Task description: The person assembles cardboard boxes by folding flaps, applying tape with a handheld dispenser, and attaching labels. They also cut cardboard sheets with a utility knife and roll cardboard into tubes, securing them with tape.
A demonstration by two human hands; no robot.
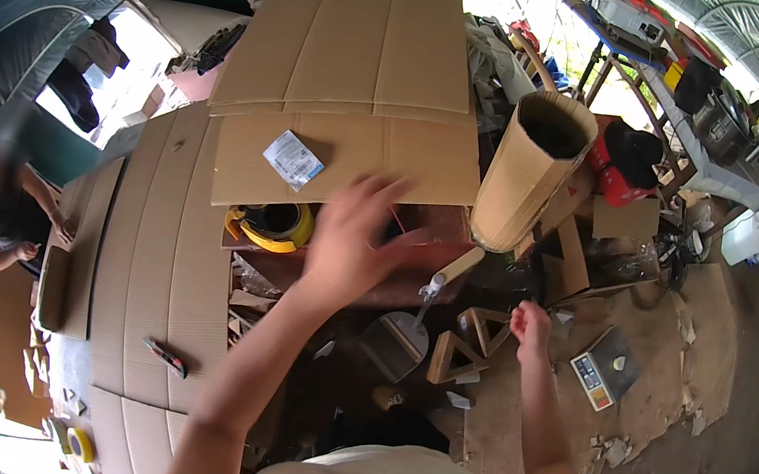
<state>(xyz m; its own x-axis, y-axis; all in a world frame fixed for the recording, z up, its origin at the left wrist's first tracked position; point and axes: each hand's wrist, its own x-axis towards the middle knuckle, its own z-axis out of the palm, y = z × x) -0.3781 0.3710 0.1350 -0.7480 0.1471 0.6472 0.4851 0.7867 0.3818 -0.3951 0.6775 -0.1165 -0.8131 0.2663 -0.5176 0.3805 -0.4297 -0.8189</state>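
My left hand (365,234) is raised with its fingers spread, somewhat blurred, holding nothing that I can see. It appears in front of the near edge of a brown cardboard sheet (246,158). A small white printed packet (293,160) lies on that sheet, left of the hand. Under the sheet's edge sits a yellow ring-shaped thing (283,238) with a dark middle. My right hand (531,327) hangs lower on the right, fingers curled closed, with nothing showing in it. Below and left of it are triangular cardboard frames (456,360); to its right, a flat digital scale (608,367).
A tall cardboard tube (527,177) stands right of the stacked cardboard (355,30). On the left cardboard panel (153,268) lies a utility knife (165,357). Another person (14,208) is at the far left. An open box (604,261) and torn scraps lie on the right.
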